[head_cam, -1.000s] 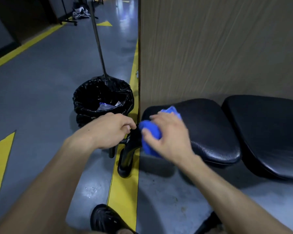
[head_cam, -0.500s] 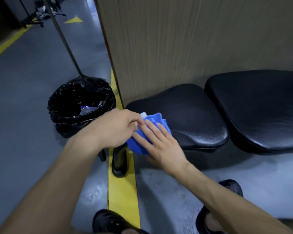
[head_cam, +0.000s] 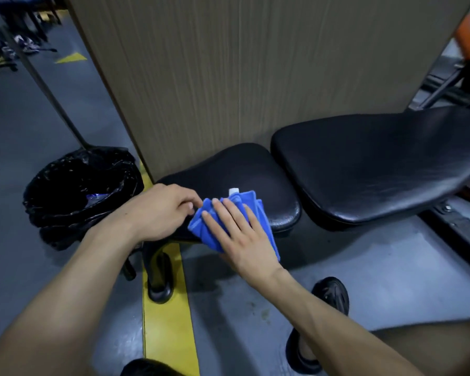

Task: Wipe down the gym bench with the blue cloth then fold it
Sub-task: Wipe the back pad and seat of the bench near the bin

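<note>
Head view: cloth pinned flat on the small seat pad, fold under way

Head camera looks down on a gym bench (head_cam: pixel 364 169) set against a wood-grain panel (head_cam: pixel 228 63). The blue cloth (head_cam: pixel 201 229) lies on the near left edge of the small seat pad (head_cam: pixel 244 172), part of it hanging over the front lip. It shows several layers at its edges, so I judge the wiping done and the folding begun.

Right hand (head_cam: pixel 239 240): flat on top of the cloth, fingers straight and slightly spread, palm over the near part. Likely reason: it weights the layers so they do not slide on the slick black vinyl.

Left hand (head_cam: pixel 160 213): at the cloth's left edge, fingers curled with the tips at the hem. It seems to pinch that corner, though the tips are partly hidden and I cannot be sure of the grip. Probably there to tug the edge square or to lift it for another fold.

A small white tag (head_cam: pixel 234 190) sticks up at the cloth's far edge.

Surroundings: bin with a black liner (head_cam: pixel 73 194) on the grey floor to the left, a long handle (head_cam: pixel 52 90) leaning into it. A yellow floor line (head_cam: pixel 163 321) runs under the bench's near foot (head_cam: pixel 160 283). Two dark shoes (head_cam: pixel 331 294) show near the bottom.

Risk, as I read it: the overhanging part may pull the fold off the pad if the right hand lifts early.
</note>
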A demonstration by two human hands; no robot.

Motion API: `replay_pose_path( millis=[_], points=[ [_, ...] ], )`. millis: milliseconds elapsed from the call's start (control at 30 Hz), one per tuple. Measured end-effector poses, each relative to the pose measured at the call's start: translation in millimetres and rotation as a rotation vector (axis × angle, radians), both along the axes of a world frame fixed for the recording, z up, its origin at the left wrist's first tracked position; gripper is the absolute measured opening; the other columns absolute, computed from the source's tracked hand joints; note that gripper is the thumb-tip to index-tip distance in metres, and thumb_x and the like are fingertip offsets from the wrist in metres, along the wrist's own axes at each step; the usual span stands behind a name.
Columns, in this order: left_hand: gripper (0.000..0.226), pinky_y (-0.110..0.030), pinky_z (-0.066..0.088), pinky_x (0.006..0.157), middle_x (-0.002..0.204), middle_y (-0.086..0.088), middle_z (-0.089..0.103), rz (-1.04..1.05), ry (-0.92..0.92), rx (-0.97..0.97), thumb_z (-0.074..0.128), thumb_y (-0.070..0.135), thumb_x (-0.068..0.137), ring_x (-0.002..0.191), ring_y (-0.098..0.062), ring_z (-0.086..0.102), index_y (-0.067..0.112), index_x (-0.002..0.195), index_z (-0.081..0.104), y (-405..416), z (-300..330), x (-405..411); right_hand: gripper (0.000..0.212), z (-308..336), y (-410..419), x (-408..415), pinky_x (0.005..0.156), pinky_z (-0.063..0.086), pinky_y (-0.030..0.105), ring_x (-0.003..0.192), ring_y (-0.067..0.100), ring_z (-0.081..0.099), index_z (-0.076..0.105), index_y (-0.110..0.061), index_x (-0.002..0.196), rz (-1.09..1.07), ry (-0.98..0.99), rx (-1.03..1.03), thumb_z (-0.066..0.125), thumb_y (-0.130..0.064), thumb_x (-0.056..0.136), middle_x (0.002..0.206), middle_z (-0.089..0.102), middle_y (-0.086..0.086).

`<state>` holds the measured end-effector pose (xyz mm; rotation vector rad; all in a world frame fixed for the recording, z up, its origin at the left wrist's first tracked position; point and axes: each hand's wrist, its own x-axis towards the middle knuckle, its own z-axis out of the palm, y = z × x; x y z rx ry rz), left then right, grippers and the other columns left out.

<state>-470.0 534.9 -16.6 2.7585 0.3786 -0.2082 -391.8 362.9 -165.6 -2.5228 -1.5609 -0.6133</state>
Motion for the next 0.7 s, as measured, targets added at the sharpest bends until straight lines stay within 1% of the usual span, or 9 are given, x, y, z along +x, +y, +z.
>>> replay_pose_path(
  millis=[100, 200, 267, 333, 433, 500, 533, 600, 700],
  points=[
    [0.029, -0.034, 0.049, 0.1, 0.116, 0.009, 0.073, -0.002, -0.031, 0.022, 0.048, 0.022, 0.103, 0.114, -0.014, 0.065, 0.033, 0.118, 0.07, -12.5, -5.1, 9.8, 0.079, 2.3, -29.1, 12.8, 0.121, 0.025, 0.044, 0.149, 0.025, 0.029, 0.035, -0.018, 0.154, 0.007, 0.083, 0.083, 0.065, -0.032, 0.082, 0.162, 0.031, 0.005],
    [0.032, -0.038, 0.043, 0.108, 0.134, 0.007, 0.065, -0.031, -0.009, 0.059, 0.047, 0.025, 0.103, 0.128, -0.019, 0.057, 0.03, 0.13, 0.063, -21.6, -15.6, 16.1, 0.062, -0.9, -66.5, 21.0, 0.119, 0.03, 0.042, 0.146, 0.02, 0.036, 0.044, -0.015, 0.149, -0.122, 0.293, 0.386, 0.063, -0.032, 0.092, 0.157, 0.04, 0.001],
    [0.036, -0.038, 0.038, 0.113, 0.144, 0.005, 0.057, -0.034, 0.025, 0.075, 0.046, 0.027, 0.104, 0.136, -0.019, 0.05, 0.027, 0.138, 0.057, -27.1, -18.7, 21.2, 0.051, 6.9, -86.0, 11.4, 0.117, 0.031, 0.032, 0.144, 0.011, 0.037, 0.044, -0.02, 0.148, -0.163, 0.603, 0.684, 0.058, -0.027, 0.099, 0.154, 0.042, -0.009],
    [0.039, -0.036, 0.033, 0.117, 0.152, 0.003, 0.05, -0.023, 0.047, 0.097, 0.045, 0.028, 0.105, 0.142, -0.02, 0.043, 0.023, 0.143, 0.053, -32.8, -19.1, 27.9, 0.041, 19.8, -92.9, -9.8, 0.111, 0.036, 0.024, 0.134, 0.002, 0.048, 0.048, -0.03, 0.141, -0.286, 0.926, 1.082, 0.055, -0.024, 0.102, 0.144, 0.053, -0.016],
    [0.041, -0.03, 0.027, 0.119, 0.156, 0.001, 0.045, -0.03, 0.067, 0.106, 0.045, 0.027, 0.105, 0.145, -0.019, 0.039, 0.021, 0.145, 0.051, -40.9, -20.2, 38.7, 0.038, -3.0, -88.9, -23.3, 0.101, 0.048, 0.037, 0.116, 0.017, 0.065, 0.053, -0.024, 0.138, -0.702, 1.452, 1.692, 0.05, -0.037, 0.103, 0.13, 0.067, 0.002],
    [0.041, -0.03, 0.026, 0.118, 0.156, 0.003, 0.044, -0.054, 0.079, 0.095, 0.045, 0.028, 0.105, 0.146, -0.018, 0.038, 0.023, 0.145, 0.051, -44.1, -21.2, 44.8, 0.058, -17.1, -82.6, -25.0, 0.094, 0.05, 0.045, 0.103, 0.03, 0.065, 0.055, -0.011, 0.136, -0.843, 1.837, 1.949, 0.05, -0.053, 0.096, 0.124, 0.067, 0.016],
    [0.041, -0.029, 0.025, 0.118, 0.156, 0.004, 0.044, -0.068, 0.082, 0.09, 0.045, 0.028, 0.105, 0.145, -0.017, 0.038, 0.023, 0.145, 0.051, -44.5, -22.1, 47.7, 0.063, -18.5, -77.4, -22.3, 0.094, 0.05, 0.046, 0.099, 0.031, 0.063, 0.056, -0.006, 0.133, -0.845, 1.967, 2.023, 0.049, -0.056, 0.095, 0.118, 0.066, 0.017],
    [0.04, -0.028, 0.026, 0.118, 0.154, 0.004, 0.047, -0.095, 0.081, 0.085, 0.046, 0.028, 0.105, 0.144, -0.016, 0.039, 0.024, 0.144, 0.053, -44.0, -23.6, 53.0, 0.052, -8.4, -57.5, -15.9, 0.092, 0.052, 0.044, 0.093, 0.027, 0.064, 0.06, -0.008, 0.122, -0.87, 2.032, 2.053, 0.049, -0.053, 0.098, 0.11, 0.066, 0.013],
    [0.038, -0.026, 0.027, 0.116, 0.151, 0.005, 0.051, -0.118, 0.083, 0.068, 0.048, 0.026, 0.104, 0.141, -0.014, 0.043, 0.023, 0.142, 0.055, -41.6, -26.0, 61.1, 0.051, 20.4, -22.8, -10.2, 0.09, 0.058, 0.043, 0.101, 0.022, 0.07, 0.052, -0.022, 0.136, -0.768, 1.931, 2.041, 0.052, -0.055, 0.096, 0.12, 0.069, 0.003]
  ],
)
